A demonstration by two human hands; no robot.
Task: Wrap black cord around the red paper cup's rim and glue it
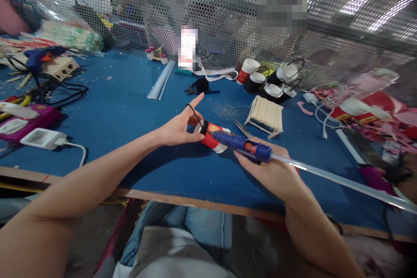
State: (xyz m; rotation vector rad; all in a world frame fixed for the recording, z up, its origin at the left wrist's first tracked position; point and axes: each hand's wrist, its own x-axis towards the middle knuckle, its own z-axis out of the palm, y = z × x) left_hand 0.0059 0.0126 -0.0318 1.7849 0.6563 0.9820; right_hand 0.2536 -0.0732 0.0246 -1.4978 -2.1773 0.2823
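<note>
In the left hand (pixel 177 129), pinched by its left end, one red cup (pixel 209 140). In the right hand (pixel 273 170), held tight, one blue glue gun (pixel 232 140), tip over the cup. For the cup: down on its side on the counter (pixel 120 91), between both hands, just right of the left hand and nearer to that one; long way from left to right, right end a bit closer to the front edge. Behind: one stick frame (pixel 265 115), one red-and-white cup (pixel 247 69), at least three black cups (pixel 255 83). Far left: one more glue gun (pixel 36 59).
</note>
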